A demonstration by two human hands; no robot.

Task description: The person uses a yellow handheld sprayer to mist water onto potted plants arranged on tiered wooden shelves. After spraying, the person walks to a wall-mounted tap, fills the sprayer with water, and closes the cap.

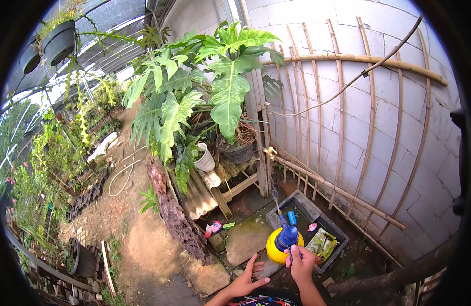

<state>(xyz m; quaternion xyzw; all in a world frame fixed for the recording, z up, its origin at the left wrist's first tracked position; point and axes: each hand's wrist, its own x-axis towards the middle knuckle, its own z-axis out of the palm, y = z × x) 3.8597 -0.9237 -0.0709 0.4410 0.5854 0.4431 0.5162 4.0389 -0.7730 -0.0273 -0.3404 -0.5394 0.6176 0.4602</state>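
Observation:
My right hand (301, 264) grips the handle of a pump pressure sprayer (273, 244) with a yellow tank and a blue head. A fine spray of water (275, 193) runs between its brass-tipped nozzle and the area below a wall tap. To the left of the tank, my left hand (252, 276) is held with its fingers apart and nothing in it. The sprayer overlaps the near side of a grey rectangular basin (340, 248) in view. Inside the basin lie a blue brush-like object (292, 218), a small pink-and-white packet (312, 227) and a crumpled green-and-white plastic packet (322, 244).
A brass tap (270, 152) is beside a post. Pink packaging (213, 228) and a green item (228, 225) lie near stone slabs (247, 241). Rough bark wood (178, 214) borders the path. A large-leaved potted plant (229, 88) and bamboo trellis (340, 114) stand beyond.

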